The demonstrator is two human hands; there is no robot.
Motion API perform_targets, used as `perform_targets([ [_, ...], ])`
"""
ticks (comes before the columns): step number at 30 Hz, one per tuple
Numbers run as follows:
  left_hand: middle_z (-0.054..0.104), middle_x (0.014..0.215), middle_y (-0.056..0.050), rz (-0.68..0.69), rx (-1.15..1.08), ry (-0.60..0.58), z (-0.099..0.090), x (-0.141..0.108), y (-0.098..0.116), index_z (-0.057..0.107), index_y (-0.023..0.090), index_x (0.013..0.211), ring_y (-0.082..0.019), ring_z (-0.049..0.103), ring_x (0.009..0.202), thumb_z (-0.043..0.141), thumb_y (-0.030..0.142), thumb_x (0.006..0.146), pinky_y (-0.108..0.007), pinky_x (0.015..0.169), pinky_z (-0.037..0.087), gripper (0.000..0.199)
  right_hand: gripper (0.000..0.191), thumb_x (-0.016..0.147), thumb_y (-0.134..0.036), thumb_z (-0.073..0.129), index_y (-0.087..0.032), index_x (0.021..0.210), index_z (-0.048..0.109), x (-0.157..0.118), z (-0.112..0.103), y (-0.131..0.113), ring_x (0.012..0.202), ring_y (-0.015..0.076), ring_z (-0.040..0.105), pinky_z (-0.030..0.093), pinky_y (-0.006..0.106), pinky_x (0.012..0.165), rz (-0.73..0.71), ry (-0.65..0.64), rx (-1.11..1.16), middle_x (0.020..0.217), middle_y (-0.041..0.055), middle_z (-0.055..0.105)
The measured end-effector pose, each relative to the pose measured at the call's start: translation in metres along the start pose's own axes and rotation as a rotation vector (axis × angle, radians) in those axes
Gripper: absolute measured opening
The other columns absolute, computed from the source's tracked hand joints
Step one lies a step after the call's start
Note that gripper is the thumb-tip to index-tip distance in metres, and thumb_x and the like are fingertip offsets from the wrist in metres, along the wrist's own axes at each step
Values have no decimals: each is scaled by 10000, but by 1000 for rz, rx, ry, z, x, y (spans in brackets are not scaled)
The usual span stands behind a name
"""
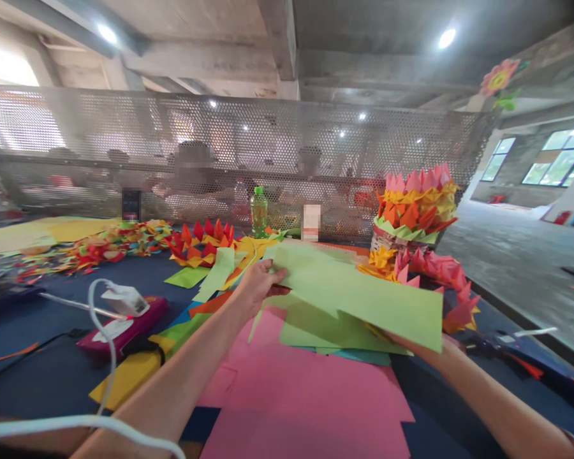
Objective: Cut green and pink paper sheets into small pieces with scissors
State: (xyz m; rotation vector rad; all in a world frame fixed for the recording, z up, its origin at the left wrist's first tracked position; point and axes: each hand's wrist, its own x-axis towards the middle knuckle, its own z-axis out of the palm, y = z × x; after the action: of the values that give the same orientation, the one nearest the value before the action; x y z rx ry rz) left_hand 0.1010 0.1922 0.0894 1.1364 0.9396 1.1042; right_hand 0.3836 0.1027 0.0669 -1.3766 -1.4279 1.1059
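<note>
A light green sheet of paper (354,287) is held up slightly tilted between both hands. My left hand (261,280) pinches its left end between thumb and fingers. At the right end, my right hand (428,350) grips from underneath, its fingers mostly hidden by the sheet. Below lie more green sheets (310,325) with a bluish edge under them. Large pink sheets (306,401) spread out nearest to me.
A magenta power strip (143,325) with a white charger (124,298) and cable sits left. Behind are folded scraps (119,245), a red folded-paper ring (203,242), a green-capped bottle (259,213) and a stacked paper-petal basket (414,204). A perforated screen (268,140) borders the table.
</note>
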Motion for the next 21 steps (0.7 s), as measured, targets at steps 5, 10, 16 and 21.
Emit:
perform_targets([
  [5, 695, 777, -39, -3, -93, 30, 0, 1, -1, 649, 131, 868, -95, 624, 529, 708, 138, 716, -202, 493, 555, 163, 195, 697, -325, 729, -258, 880, 736, -1, 16, 7, 816, 212, 642, 513, 341, 727, -93, 187, -295, 936, -6, 730],
  [10, 697, 818, -37, 37, -127, 80, 5, -4, -2, 643, 130, 865, -99, 627, 570, 725, 139, 696, -220, 514, 568, 188, 320, 697, -422, 734, -251, 968, 720, -4, 22, -5, 898, 268, 653, 500, 395, 859, -279, 79, -430, 972, 51, 734],
  [16, 711, 835, -39, 60, -86, 19, 13, -12, -4, 650, 142, 924, -122, 645, 638, 760, 235, 664, -233, 549, 564, 298, 434, 797, -586, 601, -209, 976, 720, -17, 29, -16, 982, 280, 651, 472, 427, 947, -102, 41, 21, 983, 79, 736],
  [21, 725, 873, -53, 65, -47, -43, 12, -11, -7, 648, 153, 918, -142, 666, 691, 781, 309, 640, -248, 595, 569, 345, 310, 752, -496, 709, -212, 878, 710, -12, 31, -13, 779, 201, 690, 538, 340, 823, -11, 174, 349, 832, 27, 747],
])
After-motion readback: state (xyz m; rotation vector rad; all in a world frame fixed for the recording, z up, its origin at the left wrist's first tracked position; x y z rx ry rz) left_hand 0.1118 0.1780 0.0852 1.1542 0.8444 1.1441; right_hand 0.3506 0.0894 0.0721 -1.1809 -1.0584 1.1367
